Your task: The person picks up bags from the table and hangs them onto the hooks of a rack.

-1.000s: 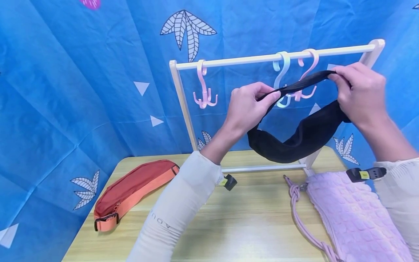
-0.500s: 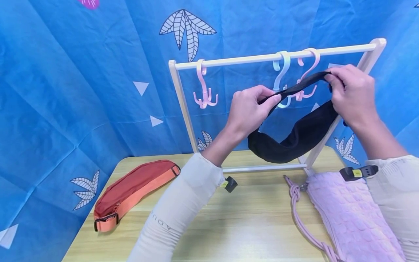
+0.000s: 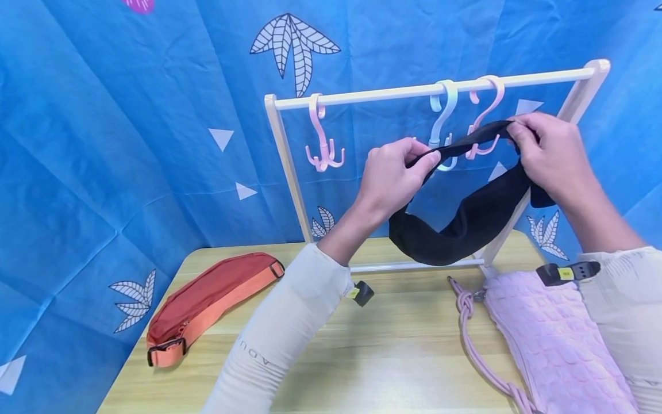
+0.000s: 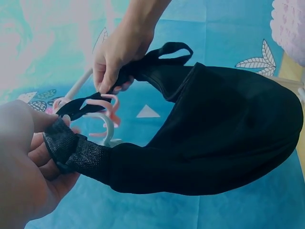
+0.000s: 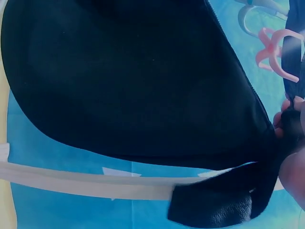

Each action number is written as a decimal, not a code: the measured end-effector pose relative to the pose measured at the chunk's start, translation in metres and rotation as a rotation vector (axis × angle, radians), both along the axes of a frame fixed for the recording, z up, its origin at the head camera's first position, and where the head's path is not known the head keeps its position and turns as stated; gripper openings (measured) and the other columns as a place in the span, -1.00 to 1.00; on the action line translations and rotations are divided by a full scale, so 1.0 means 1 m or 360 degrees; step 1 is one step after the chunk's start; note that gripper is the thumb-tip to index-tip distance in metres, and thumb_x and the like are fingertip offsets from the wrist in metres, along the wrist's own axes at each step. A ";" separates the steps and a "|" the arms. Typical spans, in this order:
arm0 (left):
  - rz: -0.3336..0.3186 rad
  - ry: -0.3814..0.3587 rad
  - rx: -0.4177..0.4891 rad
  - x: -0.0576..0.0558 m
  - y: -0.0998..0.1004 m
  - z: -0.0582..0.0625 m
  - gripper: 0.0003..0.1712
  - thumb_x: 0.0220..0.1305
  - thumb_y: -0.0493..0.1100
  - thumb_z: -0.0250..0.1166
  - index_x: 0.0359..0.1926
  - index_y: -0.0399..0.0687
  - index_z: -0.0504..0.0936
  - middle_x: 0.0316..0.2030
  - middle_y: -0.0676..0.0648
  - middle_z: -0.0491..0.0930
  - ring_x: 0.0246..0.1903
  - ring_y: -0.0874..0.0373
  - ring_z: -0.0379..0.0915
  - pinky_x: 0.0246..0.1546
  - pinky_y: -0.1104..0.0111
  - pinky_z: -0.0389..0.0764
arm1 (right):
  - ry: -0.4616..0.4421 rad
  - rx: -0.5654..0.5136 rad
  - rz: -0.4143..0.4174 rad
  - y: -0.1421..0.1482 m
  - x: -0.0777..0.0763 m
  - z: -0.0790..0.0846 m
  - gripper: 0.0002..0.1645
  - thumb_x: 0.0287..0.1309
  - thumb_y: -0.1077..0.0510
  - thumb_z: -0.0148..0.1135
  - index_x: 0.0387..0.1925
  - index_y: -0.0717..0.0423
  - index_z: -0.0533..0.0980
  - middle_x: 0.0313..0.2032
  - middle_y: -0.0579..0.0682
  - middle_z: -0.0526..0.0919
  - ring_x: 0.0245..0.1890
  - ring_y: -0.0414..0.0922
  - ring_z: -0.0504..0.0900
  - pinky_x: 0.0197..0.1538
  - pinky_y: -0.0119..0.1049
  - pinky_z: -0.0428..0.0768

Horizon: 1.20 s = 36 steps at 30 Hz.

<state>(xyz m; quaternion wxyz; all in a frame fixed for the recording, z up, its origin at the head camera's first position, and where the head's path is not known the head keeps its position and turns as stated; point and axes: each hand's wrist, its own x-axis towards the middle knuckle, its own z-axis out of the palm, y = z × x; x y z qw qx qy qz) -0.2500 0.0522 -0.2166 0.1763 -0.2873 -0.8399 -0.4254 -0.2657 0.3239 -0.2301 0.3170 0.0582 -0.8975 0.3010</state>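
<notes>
A black crescent-shaped bag [image 3: 445, 247] hangs from its strap [image 3: 481, 135] between my two hands, in front of the rack. My left hand [image 3: 390, 175] pinches one part of the strap between thumb and fingers. My right hand [image 3: 553, 152] grips it further right, with a loose strap end [image 5: 214, 202] hanging below. The strap overlaps the prongs of the right pink hook [image 3: 498, 95] and passes close to the light blue hook [image 3: 450, 109]. In the left wrist view the pink prongs [image 4: 112, 112] show against the strap. The zipper edge [image 5: 240, 76] shows in the right wrist view.
The hooks hang on the white rail [image 3: 377, 96] of a rack on the wooden table [image 3: 393, 356]. Another pink hook [image 3: 322, 138] is at its left end. A red waist bag [image 3: 212, 293] lies left, and a lilac quilted bag [image 3: 553, 339] with a corded strap lies front right.
My right hand has moved left and slightly down with the strap, bringing it closer over the right pink hook. The bag hangs slightly lower. My left hand has barely moved.
</notes>
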 end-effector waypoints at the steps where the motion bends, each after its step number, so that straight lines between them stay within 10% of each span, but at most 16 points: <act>1: 0.0001 -0.0008 -0.0003 0.000 0.000 0.000 -0.70 0.49 -0.03 0.29 0.00 -0.14 0.74 -0.30 -0.05 0.78 -0.42 0.21 0.53 -0.42 0.49 0.52 | -0.0033 -0.0015 -0.0005 0.001 0.001 0.000 -0.50 0.59 -0.09 -0.05 0.03 0.20 0.63 -0.30 0.01 0.47 -0.37 -0.21 0.33 -0.36 -0.38 0.28; 21: -0.0023 -0.0152 0.0037 0.008 0.011 -0.014 -0.73 0.48 -0.02 0.29 -0.03 -0.09 0.74 -0.39 0.02 0.74 -0.44 0.24 0.53 -0.45 0.47 0.51 | -0.0396 -0.0162 0.0032 0.013 0.015 -0.014 -0.44 0.55 -0.22 -0.06 -0.04 0.18 0.58 -0.49 -0.22 0.49 -0.39 -0.07 0.35 -0.43 -0.18 0.30; 28: -0.0081 -0.0339 0.0123 0.010 0.019 -0.018 -0.75 0.55 -0.03 0.20 -0.01 -0.09 0.67 -0.36 0.00 0.74 -0.45 0.27 0.60 -0.42 0.46 0.58 | -0.0421 -0.0315 0.0133 0.016 0.023 -0.023 -0.53 0.56 -0.18 -0.07 -0.17 0.09 0.56 -0.48 -0.25 0.49 -0.35 -0.10 0.38 -0.37 -0.19 0.31; 36: -0.0164 -0.0420 0.0246 0.008 0.025 -0.022 -0.79 0.57 -0.06 0.16 0.06 -0.03 0.59 -0.38 0.01 0.71 -0.52 0.22 0.61 -0.44 0.42 0.62 | -0.0257 -0.0395 0.0183 0.017 0.030 -0.032 -0.73 0.56 -0.06 -0.04 0.16 -0.28 0.48 -0.41 -0.28 0.51 -0.35 -0.19 0.42 -0.34 -0.32 0.33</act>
